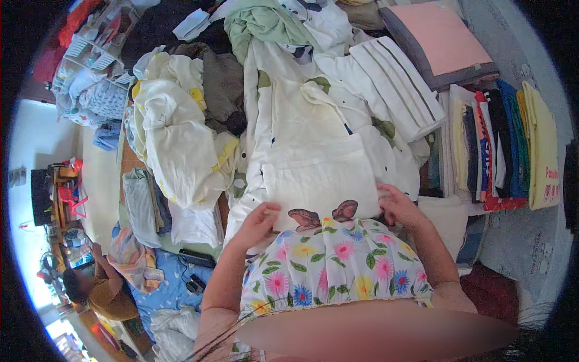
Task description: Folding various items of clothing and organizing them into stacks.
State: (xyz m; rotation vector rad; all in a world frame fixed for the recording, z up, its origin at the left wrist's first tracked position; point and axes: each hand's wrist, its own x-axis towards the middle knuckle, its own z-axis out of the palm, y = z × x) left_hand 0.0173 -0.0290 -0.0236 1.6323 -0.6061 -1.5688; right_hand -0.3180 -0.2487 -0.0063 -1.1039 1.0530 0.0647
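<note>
A white garment [319, 174] with a dark reddish butterfly-wing print near its lower edge lies partly folded before me, on top of a larger white cloth [253, 117] with green patches and black dots. My left hand [261, 223] is at the garment's lower left side, its fingers bent at the edge. At the right side, my right hand [398, 206] touches or pinches the edge by the sleeve area. Whether either hand grips the fabric firmly is hard to tell. The garment's nearest part is hidden behind my floral top.
Rumpled white-and-yellow cloth [174, 140] lies left, beside a brown garment [221, 83]. To the right are a folded striped cloth [396, 86], a pink and grey cushion-like item [443, 38] and a row of folded clothes [493, 149]. Another person [106, 294] is at the lower left.
</note>
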